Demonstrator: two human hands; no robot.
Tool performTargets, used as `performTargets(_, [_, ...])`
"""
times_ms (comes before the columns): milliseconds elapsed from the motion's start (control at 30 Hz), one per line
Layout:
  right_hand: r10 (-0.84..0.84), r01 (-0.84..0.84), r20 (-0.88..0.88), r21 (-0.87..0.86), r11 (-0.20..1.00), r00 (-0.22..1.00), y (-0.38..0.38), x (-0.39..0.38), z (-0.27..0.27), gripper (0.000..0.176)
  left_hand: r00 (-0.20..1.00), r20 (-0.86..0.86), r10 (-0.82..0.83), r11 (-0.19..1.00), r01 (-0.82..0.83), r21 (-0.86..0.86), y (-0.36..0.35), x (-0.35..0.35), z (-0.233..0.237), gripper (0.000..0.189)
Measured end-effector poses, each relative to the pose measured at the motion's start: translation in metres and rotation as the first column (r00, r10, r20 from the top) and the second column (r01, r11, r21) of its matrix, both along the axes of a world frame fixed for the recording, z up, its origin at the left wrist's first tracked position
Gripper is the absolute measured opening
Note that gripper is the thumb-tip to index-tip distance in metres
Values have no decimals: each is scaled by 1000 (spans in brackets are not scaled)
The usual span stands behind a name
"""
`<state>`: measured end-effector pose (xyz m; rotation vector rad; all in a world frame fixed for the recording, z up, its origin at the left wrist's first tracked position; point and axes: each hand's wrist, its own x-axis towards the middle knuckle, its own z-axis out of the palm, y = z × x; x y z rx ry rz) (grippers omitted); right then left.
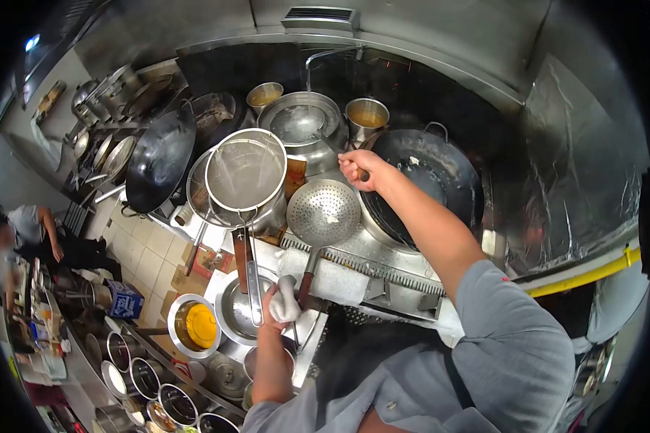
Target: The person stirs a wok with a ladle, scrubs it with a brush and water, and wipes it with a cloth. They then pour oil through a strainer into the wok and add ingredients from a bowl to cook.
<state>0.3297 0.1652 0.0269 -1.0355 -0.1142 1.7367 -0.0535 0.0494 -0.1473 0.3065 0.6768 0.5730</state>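
Observation:
My right hand (359,170) is closed round the handle of a ladle (329,143), whose head end reaches into a large metal pot of water (300,123). My right forearm passes over a black wok (440,169) with liquid and a few pale bits in it. Lower down, my left hand (272,309) is closed on a folded white cloth (286,299), its fingers partly hidden. Close beside it are the handles of a perforated skimmer (323,213) and a round mesh strainer (245,169). A metal bowl (236,307) sits just left of that hand.
A second black wok (161,160) leans at the left. Two metal containers of yellowish liquid (367,113) flank the pot, under a faucet (332,54). A bowl of orange-yellow liquid (197,325) and several pots (177,404) stand lower left. Another person (29,224) is at far left.

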Motion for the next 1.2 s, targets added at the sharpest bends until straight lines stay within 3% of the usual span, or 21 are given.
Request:
performTargets(67, [-28,28,-139,2,1000,990,-34,5,13,11,950,309,42,984,14,-178,-15,26,29,62])
performTargets(100, [-33,35,-263,4,999,964,-51,9,18,12,912,408,41,968,65,-241,-11,36,12,60])
performTargets(167, [-37,49,-314,33,998,949,-85,11,18,13,768,640,-5,911,267,-314,0,63,-3,54])
performTargets(200, [-2,24,-317,67,997,948,-100,11,20,13,896,444,-28,921,196,-336,-3,77,36,48])
performTargets(300, [49,-10,-306,130,992,951,-140,11,25,11,951,274,-139,929,222,-298,-4,104,113,41])
performTargets(367, [82,-64,-188,98,993,979,-158,12,26,10,973,137,-183,964,205,-169,-9,118,134,38])
performTargets(433, [101,-86,-163,97,992,981,-173,11,19,11,977,96,-191,959,206,-195,-6,128,145,37])
performTargets(500, [100,-141,249,152,978,963,-190,7,13,12,981,-78,-180,975,168,-143,0,134,143,34])
performTargets(533, [77,-134,366,133,982,927,-202,4,18,11,972,-126,-199,979,191,-66,2,138,141,32])
performTargets(567, [68,-126,352,144,982,934,-213,4,23,11,969,-144,-203,979,196,-60,1,138,137,32])
performTargets(633, [115,-269,741,92,959,662,-230,9,28,23,918,-365,-153,976,200,92,-15,141,141,29])
performTargets(700, [134,-283,779,57,957,612,-231,19,21,31,807,-567,-167,929,322,184,-25,134,132,24])
performTargets(733, [78,-252,821,82,964,566,-231,22,30,29,720,-692,-51,785,457,418,-33,130,128,24])
performTargets(800, [-11,-236,917,114,965,398,-217,26,35,26,468,-882,50,639,664,389,-45,124,133,30])
performTargets(833, [-77,-235,937,165,958,342,-202,26,35,25,435,-882,181,542,705,458,-51,121,125,33])
performTargets(900, [-57,-217,952,126,968,301,-165,23,47,26,550,-826,123,720,524,456,-60,115,136,33])
performTargets(967, [-28,-247,972,86,965,231,-116,20,50,27,718,-696,-17,920,284,270,-55,97,133,19])
performTargets(1033, [-6,-267,985,53,962,172,-58,17,33,29,937,-347,-41,992,79,95,-46,69,69,20])
performTargets(1100, [18,-297,997,-40,954,-77,-4,13,7,26,971,-229,-67,997,61,-37,-44,56,57,22])
performTargets(1133, [13,-300,996,-39,953,-90,9,4,10,26,982,-185,-37,998,28,-53,-44,54,53,26])
performTargets(1200, [245,-197,827,-166,966,506,29,-11,14,19,996,15,-91,994,92,-61,-37,44,38,38])
